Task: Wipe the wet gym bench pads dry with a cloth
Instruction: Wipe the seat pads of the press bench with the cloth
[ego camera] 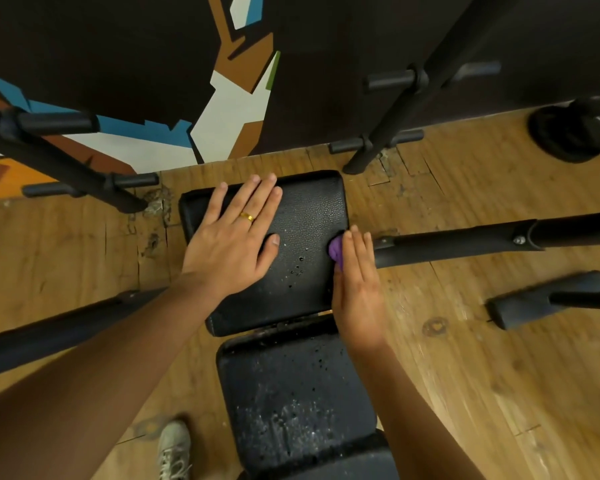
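A black bench lies below me with two pads. On the far pad [305,216] my left hand [234,235] lies flat, fingers straight, a gold ring on one finger. A few water drops sit near that pad's right middle. My right hand [355,278] presses a purple cloth [336,251] against the far pad's right edge; most of the cloth is hidden under the fingers. The near pad [291,393] is covered with many water drops.
Black steel frame legs [465,242] stretch over the wooden floor left and right of the bench. Rack uprights with pegs [392,133] stand by the painted wall. A black weight [575,133] lies at far right. My shoe [174,448] stands beside the near pad.
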`<state>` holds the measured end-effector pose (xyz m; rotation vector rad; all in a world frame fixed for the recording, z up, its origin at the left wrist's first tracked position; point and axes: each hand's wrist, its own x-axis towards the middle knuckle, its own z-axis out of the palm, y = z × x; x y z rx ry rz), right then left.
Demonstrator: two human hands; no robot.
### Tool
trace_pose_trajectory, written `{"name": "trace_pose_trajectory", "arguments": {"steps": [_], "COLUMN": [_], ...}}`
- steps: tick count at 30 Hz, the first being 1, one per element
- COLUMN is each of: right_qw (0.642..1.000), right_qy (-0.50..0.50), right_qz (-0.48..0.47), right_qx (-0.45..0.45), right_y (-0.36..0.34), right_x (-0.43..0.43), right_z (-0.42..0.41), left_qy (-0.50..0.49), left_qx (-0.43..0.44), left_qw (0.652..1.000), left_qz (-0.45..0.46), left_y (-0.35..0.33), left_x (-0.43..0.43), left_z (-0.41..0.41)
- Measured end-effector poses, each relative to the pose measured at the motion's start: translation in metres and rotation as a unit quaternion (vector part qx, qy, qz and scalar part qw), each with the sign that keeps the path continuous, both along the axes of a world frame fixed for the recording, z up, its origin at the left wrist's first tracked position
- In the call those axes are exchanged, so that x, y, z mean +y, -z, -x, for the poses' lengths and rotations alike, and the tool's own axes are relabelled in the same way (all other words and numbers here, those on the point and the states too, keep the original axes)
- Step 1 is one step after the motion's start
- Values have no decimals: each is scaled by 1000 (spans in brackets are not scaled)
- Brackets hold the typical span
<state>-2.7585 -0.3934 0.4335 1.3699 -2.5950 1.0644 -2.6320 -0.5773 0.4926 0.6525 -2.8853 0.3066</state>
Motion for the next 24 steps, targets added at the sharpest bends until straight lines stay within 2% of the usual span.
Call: {"name": "trace_pose_trajectory", "arguments": {"steps": [9,14,18,24], "right_qw": [999,999,1000,998], "right_qy": [20,11,-3,-37], "right_qz": [24,41,13,-28], "right_qx": [18,7,-24,-34], "right_y": [-53,-33,-18,-35], "right_x": [-104,-66,-27,-37], "right_z": [49,32,15,35], "left_qy": [0,4,5,17], "left_qx": [2,7,10,29], "left_qw": [1000,1000,1000,999], "left_qz": [2,-5,-6,-13], "left_y": [1,0,0,1], "left_x": [0,0,-1,-3], "left_z": [-1,-1,-2,-3]}}
